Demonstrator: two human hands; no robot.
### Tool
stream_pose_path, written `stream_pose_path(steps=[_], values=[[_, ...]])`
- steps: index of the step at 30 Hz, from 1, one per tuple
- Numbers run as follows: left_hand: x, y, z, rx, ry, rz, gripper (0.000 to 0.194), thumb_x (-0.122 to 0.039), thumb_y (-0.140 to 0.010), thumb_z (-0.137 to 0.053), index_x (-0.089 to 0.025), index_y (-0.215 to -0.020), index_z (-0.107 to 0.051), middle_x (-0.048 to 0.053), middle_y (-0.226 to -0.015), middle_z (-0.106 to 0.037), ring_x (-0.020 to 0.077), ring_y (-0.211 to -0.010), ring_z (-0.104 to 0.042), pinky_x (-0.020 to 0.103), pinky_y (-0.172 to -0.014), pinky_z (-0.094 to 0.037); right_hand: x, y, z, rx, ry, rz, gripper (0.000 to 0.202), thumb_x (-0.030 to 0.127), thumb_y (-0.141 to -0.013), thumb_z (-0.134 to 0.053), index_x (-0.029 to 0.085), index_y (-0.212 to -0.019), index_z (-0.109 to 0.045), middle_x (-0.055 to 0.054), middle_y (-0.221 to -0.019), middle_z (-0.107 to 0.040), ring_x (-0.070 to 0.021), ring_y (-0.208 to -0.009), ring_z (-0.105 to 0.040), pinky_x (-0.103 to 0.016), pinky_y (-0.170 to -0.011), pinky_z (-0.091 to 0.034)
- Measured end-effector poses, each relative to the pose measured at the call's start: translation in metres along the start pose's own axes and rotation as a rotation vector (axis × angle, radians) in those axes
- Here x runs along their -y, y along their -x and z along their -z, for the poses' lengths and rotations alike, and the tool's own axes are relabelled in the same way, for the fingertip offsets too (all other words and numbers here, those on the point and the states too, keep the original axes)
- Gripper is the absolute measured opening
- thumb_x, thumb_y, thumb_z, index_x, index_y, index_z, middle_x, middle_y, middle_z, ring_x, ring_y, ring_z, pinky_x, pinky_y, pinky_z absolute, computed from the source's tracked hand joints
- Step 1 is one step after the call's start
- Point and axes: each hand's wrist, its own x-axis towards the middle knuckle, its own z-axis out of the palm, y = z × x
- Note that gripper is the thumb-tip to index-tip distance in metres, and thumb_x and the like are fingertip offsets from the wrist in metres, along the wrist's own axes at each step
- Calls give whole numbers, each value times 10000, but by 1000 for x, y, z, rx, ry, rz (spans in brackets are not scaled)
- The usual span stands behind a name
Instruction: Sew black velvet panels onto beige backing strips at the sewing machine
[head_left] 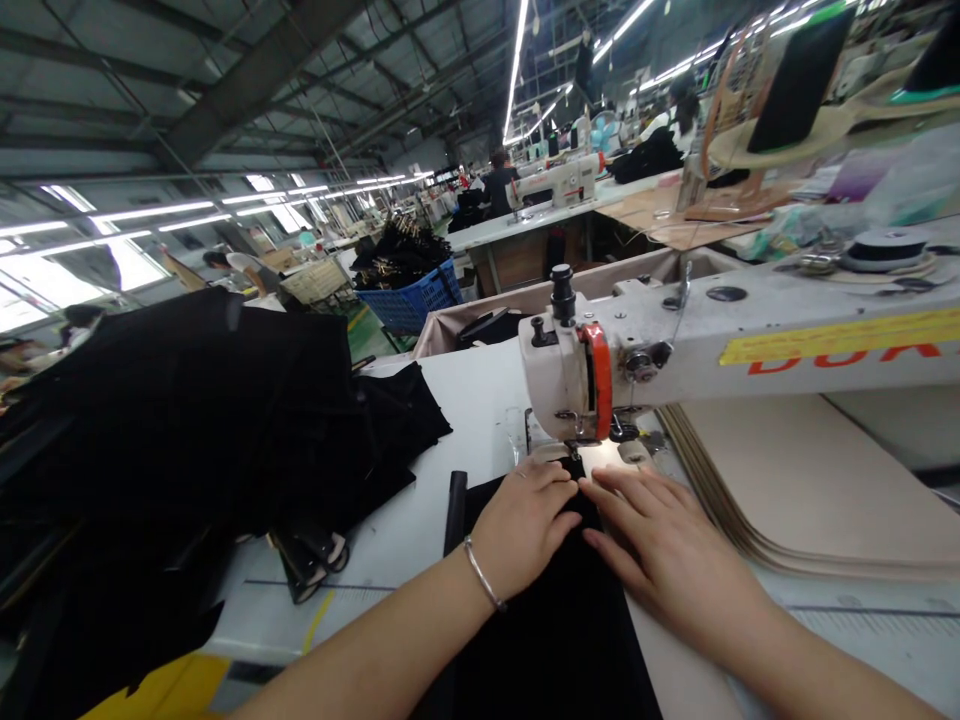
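Note:
Black fabric (555, 640) lies under the head of a white sewing machine (720, 340), its far end close to the lit needle area. My left hand (525, 520), a bangle at its wrist, rests on this fabric with fingers laid forward. Beside it, my right hand (652, 530) presses down flat, fingers stretched toward the needle, over the border of the fabric and a pale beige piece (675, 660). The fingertips of both hands nearly meet just in front of the presser foot (577, 452). Neither hand is wrapped around anything.
A big heap of black pieces (187, 410) covers the left of the table. Stacked beige panels (810, 480) lie right, beneath the machine arm. Small scissors-like black tools (304, 565) sit by the heap. Beyond stands a blue crate (416, 295) filled with black items.

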Motion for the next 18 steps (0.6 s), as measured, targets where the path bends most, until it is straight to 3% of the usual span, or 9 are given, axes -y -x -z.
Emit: stream_pose_path(steps=[4,14,18], values=[[2,11,-3,-5,-11,-22,341,-233,-919,-578,-167,-1249,-524,75,-1349,-542,208,-1289,-468,438,-1172,-291,1,-1,-2,-33,19,-15,439,427,-933,-467,249,-1334,-482,-42,-1317,-542,-228,-1210,-470,-453,-1051,-348],[10,3,-10,22,-8,-12,375,-239,-928,-561,-186,-1296,-507,64,-1375,-534,209,-1319,-451,459,-1184,-281,0,-4,-3,-69,53,-12,442,409,-926,-478,208,-1319,-504,-78,-1298,-559,-246,-1200,-499,-447,-1002,-434],[0,10,3,82,-27,16,379,-216,-942,-528,-174,-1318,-499,82,-1405,-508,216,-1356,-410,481,-1189,-248,6,7,1,-74,65,-4,443,403,-923,-488,199,-1316,-520,-86,-1275,-587,-245,-1155,-547,-451,-968,-481]])
